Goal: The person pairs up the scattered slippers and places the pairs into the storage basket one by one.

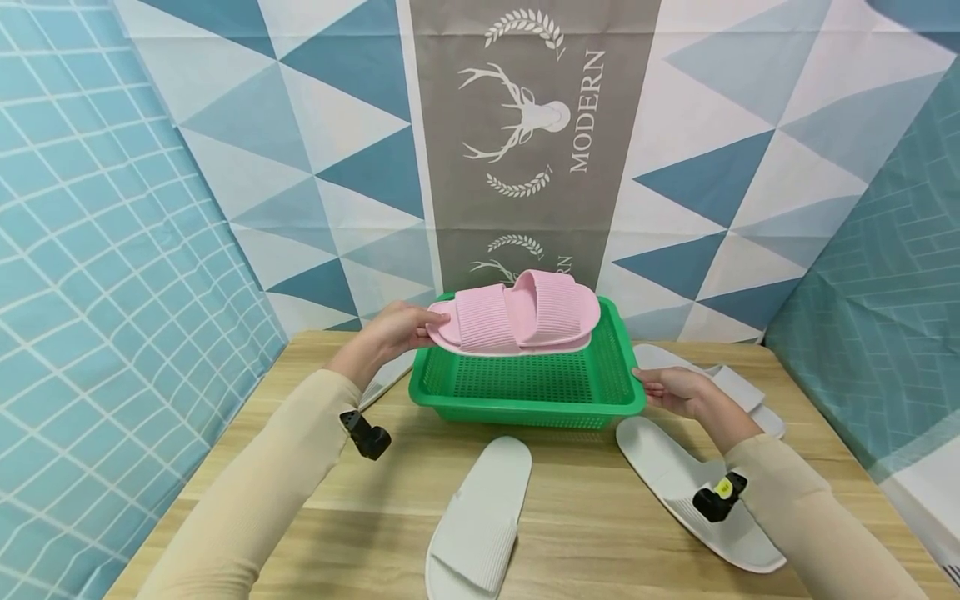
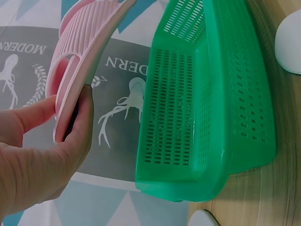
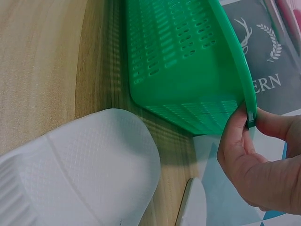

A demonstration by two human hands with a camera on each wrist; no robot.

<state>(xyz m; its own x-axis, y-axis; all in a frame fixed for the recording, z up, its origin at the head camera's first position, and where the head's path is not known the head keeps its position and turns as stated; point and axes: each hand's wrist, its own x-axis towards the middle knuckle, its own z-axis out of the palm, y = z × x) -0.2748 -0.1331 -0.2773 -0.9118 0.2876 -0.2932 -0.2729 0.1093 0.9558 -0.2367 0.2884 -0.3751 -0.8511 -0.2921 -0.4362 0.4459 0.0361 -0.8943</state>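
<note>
My left hand (image 1: 399, 331) pinches one end of a pair of pink slippers (image 1: 480, 321) with thumb and fingers. The slippers overlap, strap side up, and are held above the green basket (image 1: 525, 408). In the left wrist view the pink slippers (image 2: 84, 52) appear edge-on beside the basket (image 2: 211, 155), apart from it. At the basket's right end, my right hand (image 1: 678, 390) grips the rim, thumb on one side and fingers on the other. The right wrist view has that hand (image 3: 254, 160) on the rim of the basket (image 3: 197, 70).
White slippers lie around the basket on the wooden table (image 1: 360, 517): one in front (image 1: 480, 521), one at front right (image 1: 693, 492), white footwear at back right (image 1: 723, 379), and one partly hidden at left (image 1: 384, 379). A patterned cloth (image 1: 360, 150) hangs behind.
</note>
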